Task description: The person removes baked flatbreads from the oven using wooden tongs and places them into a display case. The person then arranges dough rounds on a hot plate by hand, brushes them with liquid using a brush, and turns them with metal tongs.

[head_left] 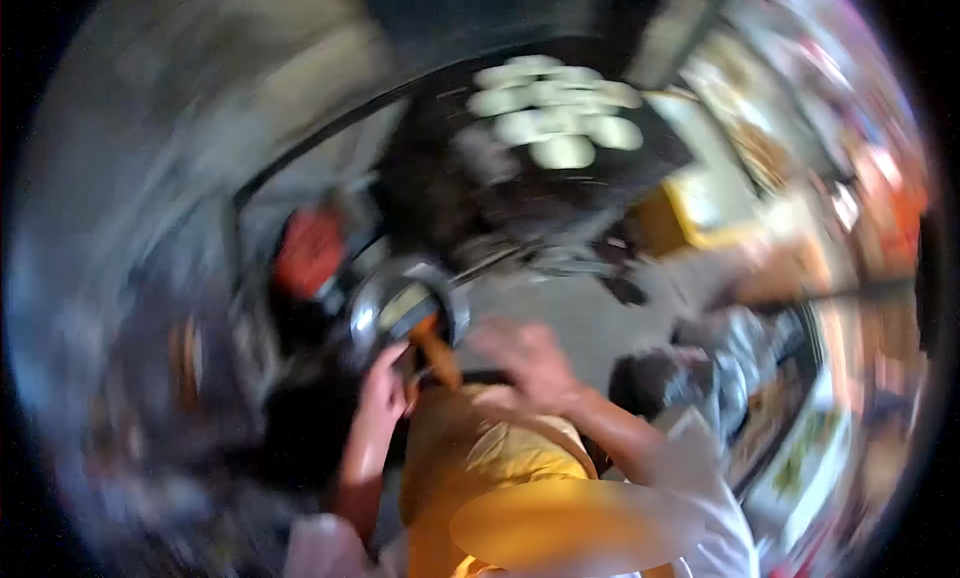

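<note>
A shiny metal bowl point(458, 306) stands in front of my body. Resting in it and leaning over its near edge is a tool like a flat brush, with a pale end, a grey band and an orange-brown handle point(436, 352). My left hand point(384, 386) is closed at the bowl's near rim, thumb towards the rim; its other fingers are partly hidden. Right of the bowl, my right hand point(530, 363) is blurred by motion, its fingers stretched out and nothing seen in them. Several pale round dough pieces point(560, 118) lie on a dark griddle-like surface point(600, 193) further off.
A red object point(310, 250) sits left of the bowl. To the right are a yellow-sided box point(668, 218), a crumpled plastic bag point(745, 353) and a white container with green contents point(800, 458). Another person's arm point(770, 273) reaches in from the right. The view is blurred.
</note>
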`<state>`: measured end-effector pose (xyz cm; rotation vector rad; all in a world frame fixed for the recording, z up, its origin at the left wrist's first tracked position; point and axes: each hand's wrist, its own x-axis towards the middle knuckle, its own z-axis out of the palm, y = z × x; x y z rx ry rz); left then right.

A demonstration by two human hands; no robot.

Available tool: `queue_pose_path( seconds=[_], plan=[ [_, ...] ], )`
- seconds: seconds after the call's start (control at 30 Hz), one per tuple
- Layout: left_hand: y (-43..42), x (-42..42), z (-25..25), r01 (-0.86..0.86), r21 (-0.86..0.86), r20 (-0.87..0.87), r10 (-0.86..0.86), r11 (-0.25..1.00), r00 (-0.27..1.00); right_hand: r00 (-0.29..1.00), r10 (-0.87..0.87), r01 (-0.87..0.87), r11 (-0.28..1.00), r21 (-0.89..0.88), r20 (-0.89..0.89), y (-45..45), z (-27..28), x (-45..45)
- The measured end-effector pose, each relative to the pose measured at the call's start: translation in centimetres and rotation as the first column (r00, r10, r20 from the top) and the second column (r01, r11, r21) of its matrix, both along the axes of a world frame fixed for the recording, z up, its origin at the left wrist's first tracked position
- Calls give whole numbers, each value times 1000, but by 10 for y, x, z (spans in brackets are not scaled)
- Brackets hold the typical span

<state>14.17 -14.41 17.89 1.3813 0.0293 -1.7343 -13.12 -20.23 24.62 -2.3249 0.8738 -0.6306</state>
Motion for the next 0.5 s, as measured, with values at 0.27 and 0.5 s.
queue_pose_path(
  seconds=[0.27, 0.5],
  plan=[
    [98, 177, -16, -382, -135, -26, 382, 914, 924, 987, -150, 162, 873, 459, -63, 86, -98, 127],
    [145, 427, -77, -439, -63, 162, 443, 896, 882, 996, 63, -44, 956, 288, -59, 162, -164, 262]
  ],
)
